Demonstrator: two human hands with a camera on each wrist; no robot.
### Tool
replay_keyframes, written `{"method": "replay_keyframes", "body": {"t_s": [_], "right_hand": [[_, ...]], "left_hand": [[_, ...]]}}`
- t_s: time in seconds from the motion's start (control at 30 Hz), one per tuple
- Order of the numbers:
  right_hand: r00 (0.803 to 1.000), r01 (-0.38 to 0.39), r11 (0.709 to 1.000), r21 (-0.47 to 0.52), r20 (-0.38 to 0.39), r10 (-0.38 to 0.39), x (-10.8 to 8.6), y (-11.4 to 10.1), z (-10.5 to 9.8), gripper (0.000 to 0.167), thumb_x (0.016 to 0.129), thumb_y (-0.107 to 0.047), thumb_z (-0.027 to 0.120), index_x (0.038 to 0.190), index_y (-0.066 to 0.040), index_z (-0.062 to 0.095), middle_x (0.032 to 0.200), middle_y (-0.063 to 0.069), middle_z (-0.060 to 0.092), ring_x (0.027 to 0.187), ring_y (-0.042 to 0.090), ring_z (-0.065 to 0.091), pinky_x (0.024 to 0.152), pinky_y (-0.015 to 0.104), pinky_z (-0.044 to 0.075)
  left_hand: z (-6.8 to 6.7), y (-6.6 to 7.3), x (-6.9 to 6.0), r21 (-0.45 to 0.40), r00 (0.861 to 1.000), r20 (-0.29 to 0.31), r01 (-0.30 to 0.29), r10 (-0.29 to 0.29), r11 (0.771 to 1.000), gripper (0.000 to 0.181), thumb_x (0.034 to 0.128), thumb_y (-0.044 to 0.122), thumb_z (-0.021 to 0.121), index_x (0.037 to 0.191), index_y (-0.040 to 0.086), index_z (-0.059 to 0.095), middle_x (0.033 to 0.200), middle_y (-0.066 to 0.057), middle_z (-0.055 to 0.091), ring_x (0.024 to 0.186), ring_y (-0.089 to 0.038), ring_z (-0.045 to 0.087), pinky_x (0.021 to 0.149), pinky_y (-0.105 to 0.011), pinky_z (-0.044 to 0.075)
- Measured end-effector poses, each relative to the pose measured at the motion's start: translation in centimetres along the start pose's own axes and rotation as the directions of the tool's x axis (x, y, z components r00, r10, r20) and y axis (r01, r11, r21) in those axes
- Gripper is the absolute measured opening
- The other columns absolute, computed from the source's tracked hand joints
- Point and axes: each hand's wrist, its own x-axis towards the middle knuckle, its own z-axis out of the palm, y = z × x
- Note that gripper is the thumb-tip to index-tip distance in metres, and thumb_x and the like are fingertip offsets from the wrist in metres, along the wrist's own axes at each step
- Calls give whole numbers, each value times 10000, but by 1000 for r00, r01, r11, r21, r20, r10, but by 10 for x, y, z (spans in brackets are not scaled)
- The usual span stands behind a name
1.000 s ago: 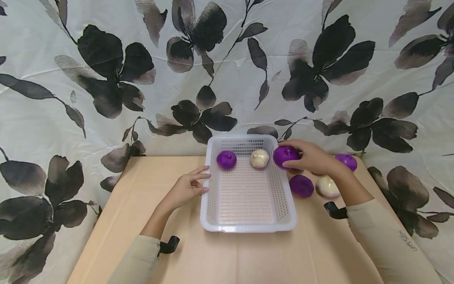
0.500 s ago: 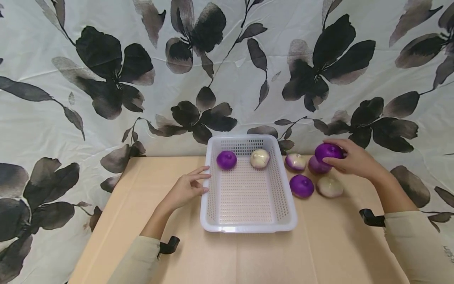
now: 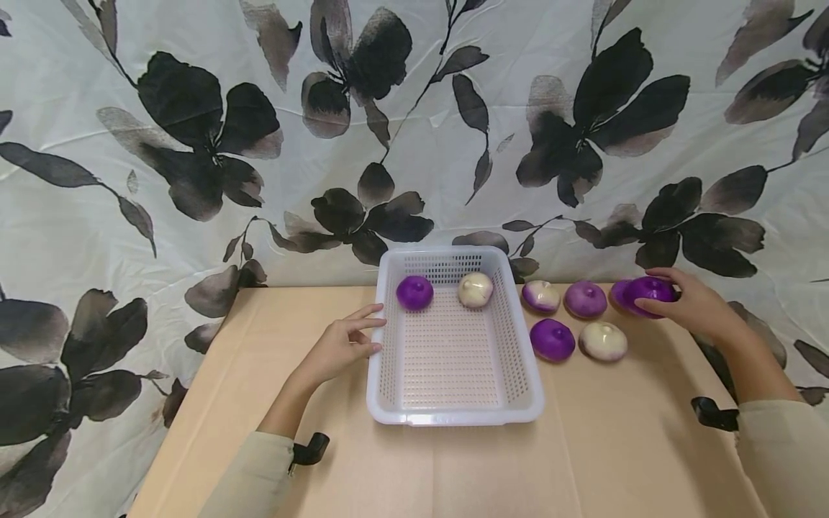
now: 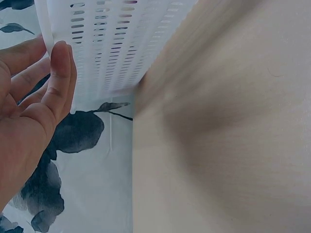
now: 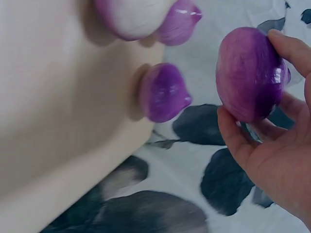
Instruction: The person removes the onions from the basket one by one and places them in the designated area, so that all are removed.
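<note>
Head view alone shows me both: right hand [image 3: 698, 305] gripping round purple onion [image 3: 653, 289], left hand [image 3: 337, 348] relaxed against white plastic basket [image 3: 456, 416].

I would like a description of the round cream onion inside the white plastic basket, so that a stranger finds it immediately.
Find the white, rectangular, perforated plastic basket on the light brown table. Inside, near its far end, the glossy, round cream onion lies on the right. Its only neighbour there, the round, glossy purple onion on the left, differs clearly in colour.
</note>
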Motion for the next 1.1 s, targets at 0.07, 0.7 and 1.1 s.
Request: {"method": "replay_keyframes", "body": {"t_s": [0.07, 0.7, 1.1], "right_hand": [[999, -34, 999, -3, -7, 34, -3, 9, 5, 879, 982, -485, 661, 1531, 91, 288, 1484, 472, 317, 1276, 671, 391, 1022, 796, 360], [971, -228, 973, 34, 87, 224, -16, 73, 46, 963, 1007, -557, 570, 1549, 135, 177, 1464, 544, 201, 1293, 738, 261, 1015, 825, 322], [980, -193, 977, 86, 60, 188, -21, 81, 55, 880, 1042, -480, 545, 1499, 191, 206, 1440, 526, 213, 1268, 722, 291, 1010, 821, 335]], "left_hand": [[0, 1, 0, -3, 1000, -1, 3, -3, 1000, 491, 884, -17, 766, 1355, -61, 634, 1629, -114, 429, 814, -177, 687, 735, -208, 598], [-1, 0, 2, -34, 1000, 17, 26, -26, 999, 483, 896, -6, 755, 1359, -66, 628, 1641, -111, 409, 840, -226, 693, 728, -206, 598], [-2, 3, 3, -39, 999, 16, 32, -32, 999, 493, 895, -18, 752, 1366, -73, 618, 1643, -102, 408, 853, -224, 707, 749, -213, 606]]}}
